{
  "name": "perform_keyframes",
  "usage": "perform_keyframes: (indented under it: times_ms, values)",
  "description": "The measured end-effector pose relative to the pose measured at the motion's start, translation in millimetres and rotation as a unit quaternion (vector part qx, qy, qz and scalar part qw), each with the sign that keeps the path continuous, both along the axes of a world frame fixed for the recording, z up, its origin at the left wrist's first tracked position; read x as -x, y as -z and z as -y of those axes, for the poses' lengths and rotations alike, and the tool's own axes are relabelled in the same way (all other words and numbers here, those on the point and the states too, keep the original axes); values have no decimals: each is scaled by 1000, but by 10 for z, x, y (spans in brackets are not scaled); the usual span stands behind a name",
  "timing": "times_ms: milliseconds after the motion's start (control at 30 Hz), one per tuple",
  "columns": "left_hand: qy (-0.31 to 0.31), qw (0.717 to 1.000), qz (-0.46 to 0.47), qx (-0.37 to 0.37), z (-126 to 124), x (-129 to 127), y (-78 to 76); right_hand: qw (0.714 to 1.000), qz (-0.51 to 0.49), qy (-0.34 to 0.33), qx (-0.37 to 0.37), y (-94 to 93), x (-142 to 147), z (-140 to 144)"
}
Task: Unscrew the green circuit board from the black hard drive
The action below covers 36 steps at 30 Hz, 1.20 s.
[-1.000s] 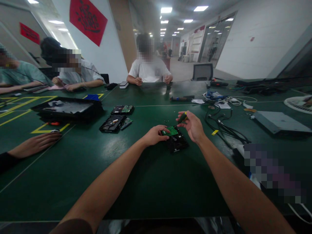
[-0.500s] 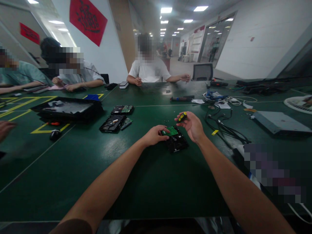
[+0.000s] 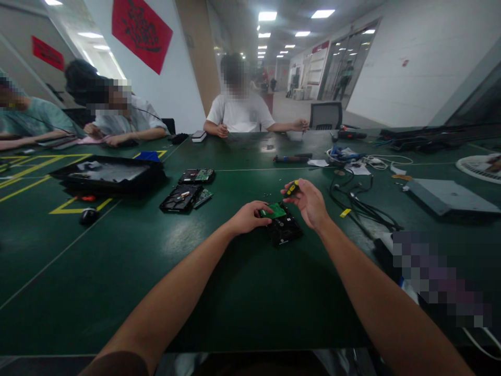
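On the green table lies a black hard drive point(image 3: 287, 230) with a green circuit board point(image 3: 276, 210) at its far end. My left hand point(image 3: 250, 217) grips the drive's left side, thumb and fingers by the board's edge. A yellow and black screwdriver point(image 3: 290, 189) is held in the closed fingers of my right hand point(image 3: 310, 204), just above the drive's far right corner. The screwdriver's tip is too small to make out. Tiny screws point(image 3: 267, 195) lie beyond the drive.
Left of my hands are more opened hard drives point(image 3: 182, 198) and a loose circuit board point(image 3: 203, 198). A black tray point(image 3: 109, 175) and a mouse point(image 3: 88, 215) lie farther left. Cables point(image 3: 358, 206) and a grey metal case point(image 3: 450, 197) are at right. Co-workers sit across and at left.
The screwdriver in my right hand has turned and shifted slightly. My left hand stays in place on the drive. Another person's hand at the left edge has left the view.
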State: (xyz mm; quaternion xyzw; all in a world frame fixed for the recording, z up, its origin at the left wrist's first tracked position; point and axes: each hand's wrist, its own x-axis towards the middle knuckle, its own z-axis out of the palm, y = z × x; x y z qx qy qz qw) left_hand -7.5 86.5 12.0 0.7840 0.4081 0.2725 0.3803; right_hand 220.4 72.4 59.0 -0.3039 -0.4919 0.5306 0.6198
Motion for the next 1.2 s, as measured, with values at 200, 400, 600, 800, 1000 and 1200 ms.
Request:
perform_keyframes:
  times_ms: [200, 400, 600, 800, 1000, 1200]
  values:
    - [-2, 1000, 5, 5, 8, 2, -8, 999, 41, 17, -9, -8, -35, -18]
    - [-1, 1000, -2, 7, -8, 6, -3, 999, 39, 17, -18, 6, -23, -16]
    - [2, 1000, 6, 4, -5, 6, 12, 1000, 10, -4, 1, -6, -26, -13]
    - [-2, 1000, 6, 6, -10, -4, 17, 998, 55, 27, -16, -7, -28, -12]
    - [1, 1000, 4, 4, -18, 5, 28, 1000, 19, 2, -7, 7, -16, -13]
    - [4, 1000, 13, -2, -22, 7, 45, 998, 50, 24, -23, 8, -32, -28]
